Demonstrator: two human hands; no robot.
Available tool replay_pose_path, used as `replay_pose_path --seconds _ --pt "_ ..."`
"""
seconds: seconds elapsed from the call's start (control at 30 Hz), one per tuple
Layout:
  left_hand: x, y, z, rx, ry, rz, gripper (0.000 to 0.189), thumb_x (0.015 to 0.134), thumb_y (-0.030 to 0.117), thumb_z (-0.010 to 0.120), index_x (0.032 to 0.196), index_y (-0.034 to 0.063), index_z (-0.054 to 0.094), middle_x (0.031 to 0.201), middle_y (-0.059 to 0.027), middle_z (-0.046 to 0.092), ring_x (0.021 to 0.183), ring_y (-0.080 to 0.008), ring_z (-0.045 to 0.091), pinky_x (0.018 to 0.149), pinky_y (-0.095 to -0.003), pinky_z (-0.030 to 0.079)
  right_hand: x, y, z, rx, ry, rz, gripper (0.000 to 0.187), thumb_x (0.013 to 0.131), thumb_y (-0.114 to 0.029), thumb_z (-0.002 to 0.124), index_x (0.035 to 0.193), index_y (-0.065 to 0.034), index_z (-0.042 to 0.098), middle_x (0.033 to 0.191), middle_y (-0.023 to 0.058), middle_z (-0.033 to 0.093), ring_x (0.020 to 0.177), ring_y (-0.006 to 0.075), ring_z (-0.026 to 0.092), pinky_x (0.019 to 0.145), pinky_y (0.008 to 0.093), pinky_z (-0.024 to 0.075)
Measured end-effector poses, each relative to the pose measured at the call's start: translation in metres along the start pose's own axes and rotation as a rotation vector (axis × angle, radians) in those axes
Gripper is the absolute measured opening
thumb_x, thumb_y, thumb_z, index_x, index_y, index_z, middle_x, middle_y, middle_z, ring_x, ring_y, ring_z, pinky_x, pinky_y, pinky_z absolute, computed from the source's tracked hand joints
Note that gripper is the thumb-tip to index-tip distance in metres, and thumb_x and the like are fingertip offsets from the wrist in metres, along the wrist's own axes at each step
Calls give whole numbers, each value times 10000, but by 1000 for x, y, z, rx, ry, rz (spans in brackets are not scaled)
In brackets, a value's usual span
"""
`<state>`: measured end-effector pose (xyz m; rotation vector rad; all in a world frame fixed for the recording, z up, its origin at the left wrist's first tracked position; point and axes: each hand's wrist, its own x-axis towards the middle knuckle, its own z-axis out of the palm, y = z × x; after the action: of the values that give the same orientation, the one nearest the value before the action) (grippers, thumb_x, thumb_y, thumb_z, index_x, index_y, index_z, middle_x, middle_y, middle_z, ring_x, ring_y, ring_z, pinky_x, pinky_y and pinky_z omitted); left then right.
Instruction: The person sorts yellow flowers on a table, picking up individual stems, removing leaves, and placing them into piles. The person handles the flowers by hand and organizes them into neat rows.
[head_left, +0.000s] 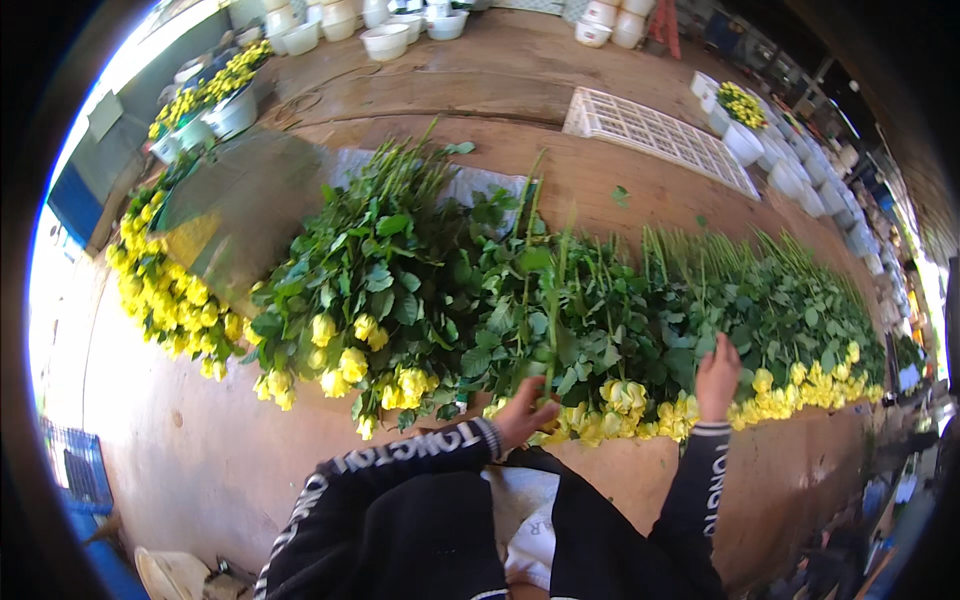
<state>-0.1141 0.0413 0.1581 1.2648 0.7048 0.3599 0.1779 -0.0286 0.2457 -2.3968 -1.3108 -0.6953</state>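
Yellow roses with long green leafy stems lie in a broad row across the table before me, their blooms towards my body. My left hand (527, 414) is at the near edge of the row, its fingers curled at the lower end of a blurred rose stem (553, 315). Pale yellow blooms (589, 424) lie just beside and below that hand. Further right, my right hand (718, 379) is over the leaves (679, 360), fingers apart, with nothing visible in it. Several yellow rose blooms (802, 386) continue along the edge to its right.
A looser heap of roses (397, 285) lies to my left, stems on a grey sheet (491, 184). Beyond it, a blurred sheet (240, 202) partly covers more yellow roses (169, 300). A white plastic grid (667, 142) lies past the stems. White buckets (787, 180) stand far right.
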Motion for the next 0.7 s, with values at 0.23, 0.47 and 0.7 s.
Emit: replay_pose_path --seconds 0.23,0.47,0.7 --pt "33 -31 -36 1133 -365 242 229 741 275 512 858 96 593 816 -127 587 781 -286 557 678 -376 453 -83 -149 91 297 -904 -453 310 757 -170 440 992 10 533 775 195 582 736 339 553 667 438 435" --pt "-22 -61 -181 1162 629 -550 800 653 615 503 1170 25 346 1110 -253 413 1010 -404 421 858 -431 352 -98 -179 108 653 -495 -524 197 753 -129 479 894 -23 568 761 162 587 702 323 556 627 405 448" --pt "-35 -89 -168 883 399 -449 891 574 629 591 1217 72 323 1102 -262 393 1051 -389 399 879 -413 352 -145 -295 170 1190 -1367 237 433 814 -272 508 1102 43 438 1063 139 518 983 211 484 845 297 360"
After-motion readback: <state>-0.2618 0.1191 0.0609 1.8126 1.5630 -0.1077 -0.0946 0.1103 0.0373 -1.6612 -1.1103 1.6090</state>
